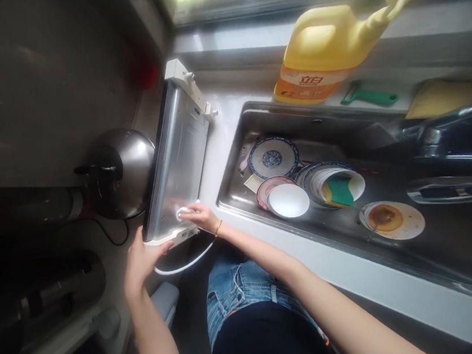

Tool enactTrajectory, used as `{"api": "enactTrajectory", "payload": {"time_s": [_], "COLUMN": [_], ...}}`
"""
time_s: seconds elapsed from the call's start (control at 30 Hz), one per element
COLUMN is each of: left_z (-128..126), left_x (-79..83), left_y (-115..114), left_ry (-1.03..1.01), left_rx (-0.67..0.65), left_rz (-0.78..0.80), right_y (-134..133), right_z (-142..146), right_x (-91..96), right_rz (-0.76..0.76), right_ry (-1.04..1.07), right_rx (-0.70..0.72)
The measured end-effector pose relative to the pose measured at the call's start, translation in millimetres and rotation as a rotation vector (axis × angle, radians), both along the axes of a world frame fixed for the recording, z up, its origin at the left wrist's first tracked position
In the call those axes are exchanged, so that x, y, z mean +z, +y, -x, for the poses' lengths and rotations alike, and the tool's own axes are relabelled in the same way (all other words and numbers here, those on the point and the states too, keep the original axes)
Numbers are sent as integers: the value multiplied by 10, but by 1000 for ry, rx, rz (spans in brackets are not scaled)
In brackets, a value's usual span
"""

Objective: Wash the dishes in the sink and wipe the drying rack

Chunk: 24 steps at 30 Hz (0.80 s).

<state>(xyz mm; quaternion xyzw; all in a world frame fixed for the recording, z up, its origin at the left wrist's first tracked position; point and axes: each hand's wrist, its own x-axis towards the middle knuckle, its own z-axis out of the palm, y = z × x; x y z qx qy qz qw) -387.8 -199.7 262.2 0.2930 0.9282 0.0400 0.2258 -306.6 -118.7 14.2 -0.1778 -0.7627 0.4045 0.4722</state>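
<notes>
The left hand [140, 261], thumb spread from fingers, grips the near off-white plastic end of a silver, rectangular metal appliance [182, 154] tilted on the pale table [225, 138] beside the steel sink [238, 196]. Apart from it, the right hand [203, 217] pinches a small, blurred white piece [182, 212] against the metal panel.

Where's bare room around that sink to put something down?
Bare counter shows between the metal appliance and the sink, and along the sink's front edge. Crowded: the sink's middle, with dishes, and behind it, with the yellow bottle.
</notes>
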Motion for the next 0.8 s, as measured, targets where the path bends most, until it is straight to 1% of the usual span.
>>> {"api": "enactTrajectory", "payload": {"time_s": [0.07, 0.1, 0.13, 0.17, 0.2, 0.3, 0.33, 0.37, 0.4, 0.43, 0.53, 0.63, 0.73, 0.8], "left_z": [11, 11, 10, 9, 9, 22, 27, 30, 30, 28, 12, 6, 17, 21], "left_x": [-6, -15, -28, -43, -57, -83, -81, -74, -62, -47, -1, 17, 7, 1], "left_y": [-10, -21, -35, -50, -65, -93, -91, -84, -70, -54, -2, 16, 4, -4], "left_ry": [1, 6, 11, 10, 7, 0, -1, -5, -13, -21, -36, -30, -20, -28], "left_rx": [-6, -8, -10, -12, -11, -10, -9, -5, 2, 11, 46, 62, 61, 67], "left_rz": [-8, -12, -15, -13, -8, -2, -7, -15, -21, -26, -34, -27, -16, -22], "right_y": [83, 103, 101, 78, 36, -136, -187, -226, -253, -268, -263, -240, -240, -232], "right_z": [68, 97, 117, 125, 121, 55, 25, -7, -39, -70, -165, -248, -286, -267], "right_x": [-78, -76, -48, 4, 72, 274, 308, 314, 291, 242, 11, -174, -216, -196], "right_rz": [206, 287, 330, 330, 281, -1, -64, -87, -68, -11, 213, 351, 444, 524], "right_ry": [4, 8, 15, 28, 47, 115, 121, 106, 69, 14, -147, -204, -214, -194], "right_rx": [-177, -250, -291, -294, -247, 62, 146, 201, 225, 221, 212, 265, 320, 302]}}
